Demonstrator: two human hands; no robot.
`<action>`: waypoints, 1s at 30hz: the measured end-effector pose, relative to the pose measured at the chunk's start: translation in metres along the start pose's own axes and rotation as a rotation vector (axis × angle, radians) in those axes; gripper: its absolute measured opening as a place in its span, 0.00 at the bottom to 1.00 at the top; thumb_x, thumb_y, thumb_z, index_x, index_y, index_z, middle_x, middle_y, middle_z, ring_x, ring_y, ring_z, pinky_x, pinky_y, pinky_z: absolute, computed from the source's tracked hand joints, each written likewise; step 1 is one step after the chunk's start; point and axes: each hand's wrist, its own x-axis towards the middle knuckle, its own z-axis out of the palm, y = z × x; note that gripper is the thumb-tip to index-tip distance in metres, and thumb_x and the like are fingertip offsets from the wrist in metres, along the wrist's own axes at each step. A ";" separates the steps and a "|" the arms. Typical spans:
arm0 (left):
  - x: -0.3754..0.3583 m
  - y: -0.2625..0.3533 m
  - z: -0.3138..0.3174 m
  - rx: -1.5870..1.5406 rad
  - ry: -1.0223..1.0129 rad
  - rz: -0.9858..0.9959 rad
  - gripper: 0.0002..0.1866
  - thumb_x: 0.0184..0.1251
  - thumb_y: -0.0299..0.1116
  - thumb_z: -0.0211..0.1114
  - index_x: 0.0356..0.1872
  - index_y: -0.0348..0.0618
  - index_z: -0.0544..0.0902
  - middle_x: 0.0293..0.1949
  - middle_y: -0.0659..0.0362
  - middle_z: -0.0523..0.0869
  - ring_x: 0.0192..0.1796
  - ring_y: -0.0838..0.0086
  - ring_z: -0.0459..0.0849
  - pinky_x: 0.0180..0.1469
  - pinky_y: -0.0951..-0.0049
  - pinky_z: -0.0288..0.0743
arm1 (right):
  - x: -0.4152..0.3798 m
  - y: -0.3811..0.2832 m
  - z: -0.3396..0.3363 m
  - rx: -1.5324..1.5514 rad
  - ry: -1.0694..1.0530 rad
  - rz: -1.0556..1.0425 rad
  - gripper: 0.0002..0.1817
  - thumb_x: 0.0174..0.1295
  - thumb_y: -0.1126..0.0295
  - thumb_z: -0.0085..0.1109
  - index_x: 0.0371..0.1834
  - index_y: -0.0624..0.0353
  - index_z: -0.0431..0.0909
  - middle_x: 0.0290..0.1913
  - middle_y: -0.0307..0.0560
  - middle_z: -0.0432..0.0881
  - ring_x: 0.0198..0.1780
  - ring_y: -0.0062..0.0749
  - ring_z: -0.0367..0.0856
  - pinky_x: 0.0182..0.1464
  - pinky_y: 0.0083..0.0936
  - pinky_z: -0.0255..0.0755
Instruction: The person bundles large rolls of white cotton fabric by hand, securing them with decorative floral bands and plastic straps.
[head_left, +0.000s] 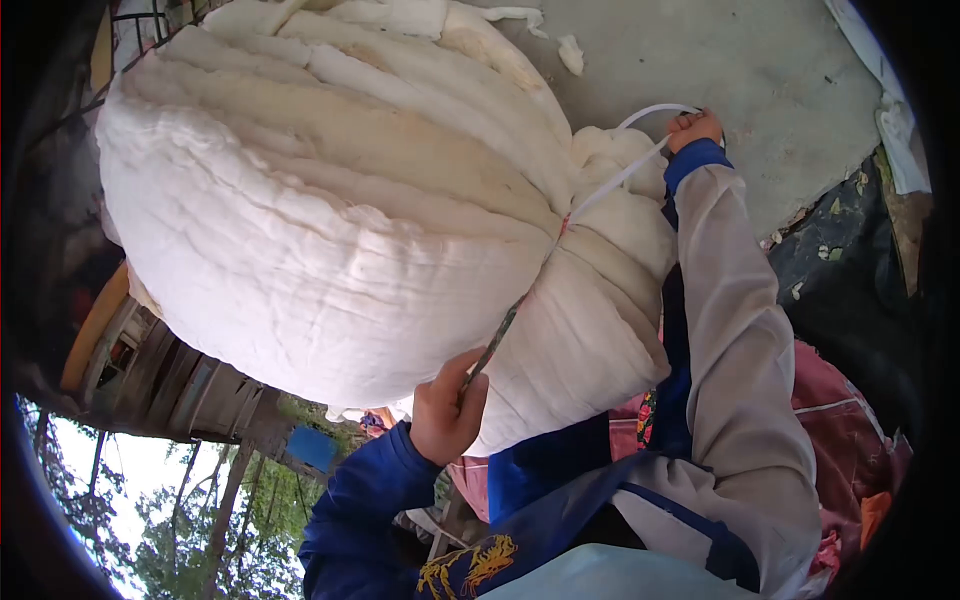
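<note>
Cinching white strap [615,180] around puffy cotton bundle [330,220], both fists.

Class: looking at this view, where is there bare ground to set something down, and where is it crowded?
Bare concrete floor lies between the white bundle and the scraps at the right edge. Around the left hand, right hand and strap, it is crowded.
</note>
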 end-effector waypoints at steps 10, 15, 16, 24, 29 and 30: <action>0.130 0.175 0.030 0.421 -0.014 0.533 0.17 0.69 0.42 0.59 0.48 0.38 0.82 0.21 0.46 0.82 0.27 0.52 0.82 0.31 0.56 0.73 | -0.364 -0.157 0.051 -1.105 -1.400 -0.690 0.22 0.70 0.56 0.52 0.28 0.65 0.80 0.28 0.43 0.82 0.30 0.28 0.78 0.35 0.29 0.72; 0.138 0.183 0.007 0.270 -0.126 0.307 0.19 0.71 0.44 0.57 0.34 0.37 0.86 0.27 0.44 0.84 0.32 0.50 0.83 0.37 0.59 0.75 | -0.323 -0.105 0.051 -0.875 -1.363 -0.519 0.20 0.72 0.55 0.50 0.51 0.61 0.80 0.46 0.45 0.84 0.51 0.31 0.79 0.53 0.24 0.70; 0.143 0.186 0.003 0.329 -0.130 0.296 0.18 0.71 0.43 0.57 0.35 0.37 0.85 0.28 0.44 0.84 0.33 0.50 0.83 0.38 0.59 0.76 | -0.298 -0.081 0.033 -0.797 -1.260 -0.458 0.20 0.71 0.54 0.51 0.49 0.61 0.81 0.46 0.48 0.84 0.51 0.32 0.80 0.53 0.25 0.71; 0.189 0.185 0.000 0.455 -0.281 0.318 0.14 0.65 0.37 0.57 0.39 0.36 0.84 0.30 0.44 0.85 0.36 0.52 0.83 0.42 0.60 0.75 | -0.214 0.053 -0.067 -1.082 -1.170 -0.384 0.15 0.71 0.63 0.53 0.40 0.67 0.77 0.31 0.44 0.80 0.34 0.23 0.76 0.41 0.22 0.70; 0.201 0.170 0.001 0.248 0.114 0.521 0.16 0.63 0.36 0.63 0.48 0.38 0.82 0.42 0.44 0.84 0.41 0.54 0.84 0.48 0.60 0.75 | -0.234 0.040 -0.058 -0.780 -0.779 -0.091 0.14 0.66 0.65 0.60 0.25 0.63 0.75 0.22 0.38 0.76 0.22 0.18 0.69 0.26 0.21 0.64; 0.196 0.173 -0.002 0.218 0.281 0.632 0.21 0.61 0.37 0.66 0.54 0.38 0.78 0.47 0.42 0.82 0.48 0.52 0.81 0.53 0.60 0.73 | -0.232 0.038 -0.060 -0.706 -0.671 -0.025 0.15 0.66 0.65 0.60 0.22 0.61 0.75 0.20 0.35 0.74 0.20 0.16 0.66 0.23 0.20 0.62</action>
